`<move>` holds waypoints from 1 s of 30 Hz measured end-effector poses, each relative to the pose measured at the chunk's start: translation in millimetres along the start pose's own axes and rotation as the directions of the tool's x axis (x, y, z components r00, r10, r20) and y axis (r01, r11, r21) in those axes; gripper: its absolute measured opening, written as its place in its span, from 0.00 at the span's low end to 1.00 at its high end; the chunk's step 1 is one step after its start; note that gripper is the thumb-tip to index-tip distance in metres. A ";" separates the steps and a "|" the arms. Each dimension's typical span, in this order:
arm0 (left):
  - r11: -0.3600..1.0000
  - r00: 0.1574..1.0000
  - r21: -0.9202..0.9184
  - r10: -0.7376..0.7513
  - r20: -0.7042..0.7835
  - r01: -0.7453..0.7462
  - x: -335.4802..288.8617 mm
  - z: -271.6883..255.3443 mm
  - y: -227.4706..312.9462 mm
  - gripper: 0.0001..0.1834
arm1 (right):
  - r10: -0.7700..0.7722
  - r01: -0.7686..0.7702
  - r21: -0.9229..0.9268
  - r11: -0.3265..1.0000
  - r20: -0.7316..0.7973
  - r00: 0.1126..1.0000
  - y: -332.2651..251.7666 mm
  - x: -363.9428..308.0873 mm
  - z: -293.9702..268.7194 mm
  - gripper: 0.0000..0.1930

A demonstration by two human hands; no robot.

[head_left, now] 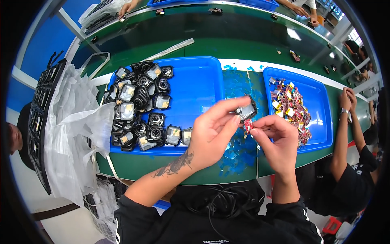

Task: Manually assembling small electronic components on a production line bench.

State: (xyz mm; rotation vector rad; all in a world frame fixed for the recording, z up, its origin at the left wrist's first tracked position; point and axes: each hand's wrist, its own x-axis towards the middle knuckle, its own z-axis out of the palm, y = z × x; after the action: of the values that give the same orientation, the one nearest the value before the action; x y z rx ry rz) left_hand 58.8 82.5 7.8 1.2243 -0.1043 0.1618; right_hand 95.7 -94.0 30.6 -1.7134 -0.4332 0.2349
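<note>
My left hand [211,132] grips a black smartwatch case [248,110] between thumb and fingers, above the bench between two blue trays. Just below the case, my right hand [279,137] pinches a small red part [248,124] with thumb and forefinger. The red part touches or nearly touches the case; whether it is still joined to it I cannot tell. To the left, many black watch cases [140,97] lie heaped in the larger blue tray [191,79]. The smaller blue tray [319,107] on the right bears a pile of small red, yellow and silver parts [289,107].
Blue film scraps [237,156] litter the green bench between the trays. Beyond runs a dark green conveyor belt [243,30] with a few small parts. A stack of black trays with white plastic sheeting [71,122] stands at left. A co-worker's hands [348,99] are at the right.
</note>
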 end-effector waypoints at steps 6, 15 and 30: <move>0.632 0.898 0.643 0.369 0.240 -0.432 2.8 -0.2 13.4 0.19 | 0.014 -0.019 0.256 0.967 0.020 1.000 -2.0 1.2 -7.1 0.06; 0.814 0.982 0.574 -0.027 0.188 -0.087 -0.5 -6.2 19.0 0.09 | 0.056 -0.094 0.188 0.978 0.196 0.979 -1.9 3.1 -19.9 0.04; 0.977 0.982 0.142 -0.173 0.077 0.161 -4.4 2.1 5.4 0.22 | -0.071 0.111 0.188 0.976 -0.207 0.976 22.7 -5.7 16.2 0.13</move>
State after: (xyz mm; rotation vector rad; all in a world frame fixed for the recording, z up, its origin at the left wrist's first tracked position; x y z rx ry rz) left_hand 53.6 82.0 12.7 1.3694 -0.0682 -0.0328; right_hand 87.7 -84.9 4.8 -1.4992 -0.3281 0.0364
